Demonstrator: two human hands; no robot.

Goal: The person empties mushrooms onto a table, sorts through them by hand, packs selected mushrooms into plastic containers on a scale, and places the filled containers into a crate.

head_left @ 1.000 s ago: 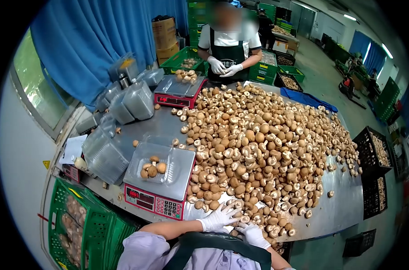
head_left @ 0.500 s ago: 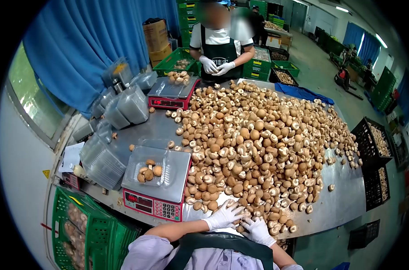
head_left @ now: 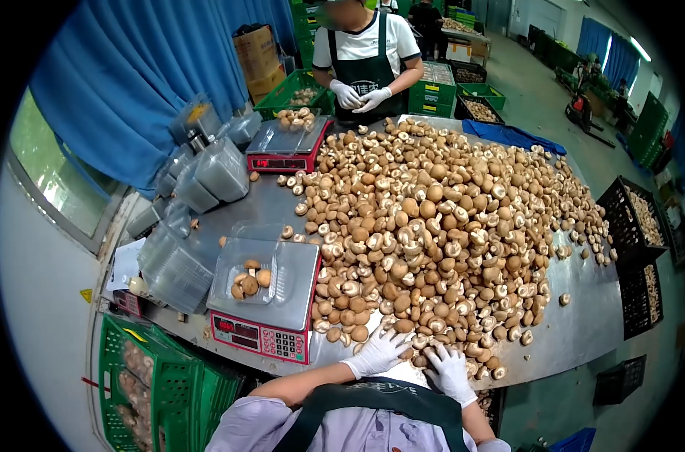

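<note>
In the head view, a broad heap of brown-capped mushrooms covers the middle of the metal table. My left hand, in a white glove, rests at the heap's near edge with its fingers stretched out and touching the closest mushrooms. To its right, my right hand, also gloved in white, lies with fingers spread against mushrooms at the same edge. I see nothing gripped in either hand. On the red and silver scale left of the heap, a clear plastic tray holds several mushrooms.
Across the table stands a co-worker with gloved hands together, near a second scale bearing mushrooms. Stacked clear trays fill the left side. Green crates stand at lower left; black crates are at the right.
My right hand has moved right, away from my left, and its fingers have spread. My left hand's fingers remain on the near mushrooms. The whole view has shifted slightly.
</note>
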